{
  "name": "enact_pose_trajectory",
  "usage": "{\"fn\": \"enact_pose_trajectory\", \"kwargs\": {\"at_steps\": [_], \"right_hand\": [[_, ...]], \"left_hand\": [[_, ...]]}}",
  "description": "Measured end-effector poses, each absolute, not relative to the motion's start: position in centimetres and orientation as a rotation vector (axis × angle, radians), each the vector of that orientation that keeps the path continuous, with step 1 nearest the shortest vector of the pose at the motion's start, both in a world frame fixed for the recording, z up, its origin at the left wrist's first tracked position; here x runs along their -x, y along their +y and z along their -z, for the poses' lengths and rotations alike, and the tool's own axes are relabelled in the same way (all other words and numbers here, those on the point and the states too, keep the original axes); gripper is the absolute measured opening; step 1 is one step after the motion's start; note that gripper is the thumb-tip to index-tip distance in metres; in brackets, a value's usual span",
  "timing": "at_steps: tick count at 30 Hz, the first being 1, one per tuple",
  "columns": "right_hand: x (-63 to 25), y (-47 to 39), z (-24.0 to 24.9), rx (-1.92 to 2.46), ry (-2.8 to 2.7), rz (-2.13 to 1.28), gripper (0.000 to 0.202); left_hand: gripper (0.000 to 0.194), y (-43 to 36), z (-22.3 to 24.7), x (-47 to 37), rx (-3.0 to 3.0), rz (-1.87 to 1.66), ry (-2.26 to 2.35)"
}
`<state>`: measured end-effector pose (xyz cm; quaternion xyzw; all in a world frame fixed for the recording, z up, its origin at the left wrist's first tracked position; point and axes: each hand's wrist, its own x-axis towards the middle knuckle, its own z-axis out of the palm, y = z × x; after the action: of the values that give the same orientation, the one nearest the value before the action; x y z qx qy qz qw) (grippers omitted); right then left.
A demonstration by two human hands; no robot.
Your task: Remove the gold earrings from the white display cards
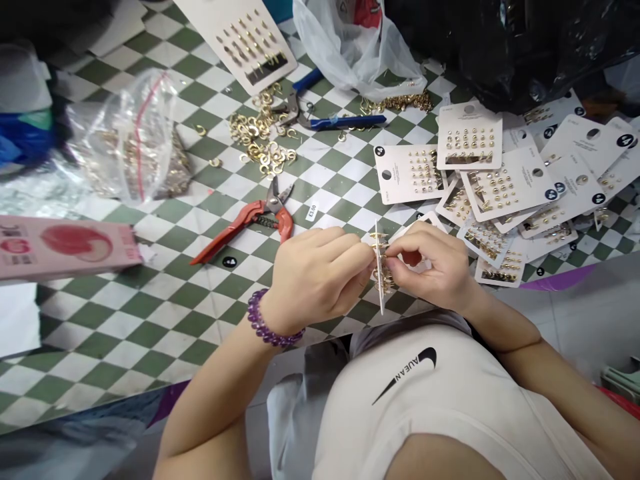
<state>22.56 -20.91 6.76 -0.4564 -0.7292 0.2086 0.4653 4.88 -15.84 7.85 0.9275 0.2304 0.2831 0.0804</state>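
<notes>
My left hand [320, 280], with a purple bead bracelet [263, 323] at its wrist, is closed on a white earring card [379, 293]. The card is upright and seen edge-on. Gold earrings [384, 279] stick out from its right face. There, the thumb and fingers of my right hand [435, 267] pinch together at one of the earrings, mostly hidden by the fingertips. Left of my hands lie red-handled pruning shears [250, 220], and a small price sticker [313, 211] is on the table just beyond.
Filled earring cards [515, 180] are piled at right. Beyond the shears are loose gold hooks [263, 137], blue-handled pliers [345, 122] and another earring card [240, 40]. A zip bag [135, 140] and pink box [70, 247] sit at left on the checkered table [125, 340].
</notes>
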Motion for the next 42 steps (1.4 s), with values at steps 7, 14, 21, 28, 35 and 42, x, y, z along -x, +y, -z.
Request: {"fn": "enact_pose_trajectory", "kwargs": {"at_steps": [7,14,21,28,35,42], "right_hand": [[-22.2,-21.3,-6.3,1.197,-1.665,-0.738,0.005],[-22.4,-21.5,-6.2,1.235,-1.358,-1.209,0.003],[-22.9,-21.4,-6.1,1.215,-1.211,-1.413,0.008],[-22.8,-21.5,-6.4,1.248,-1.178,-1.392,0.007],[-22.9,-21.6,-6.8,1.34,-1.215,-1.378,0.011],[-23.3,-21.6,-6.9,1.379,-1.18,-1.417,0.013]], "left_hand": [[0.031,-16.1,-7.7,-5.0,-2.725,-0.86,0.707],[0.029,-16.3,-7.7,-5.1,-2.796,-0.816,0.658],[0.026,-16.1,-8.0,-5.0,-2.911,-0.728,0.652],[0.003,-16.3,-7.9,-5.1,-2.611,-0.984,0.787],[0.006,-16.5,-8.1,-5.2,-2.497,-0.971,0.804],[0.005,-16.8,-7.7,-5.5,-2.493,-1.02,0.794]]}}
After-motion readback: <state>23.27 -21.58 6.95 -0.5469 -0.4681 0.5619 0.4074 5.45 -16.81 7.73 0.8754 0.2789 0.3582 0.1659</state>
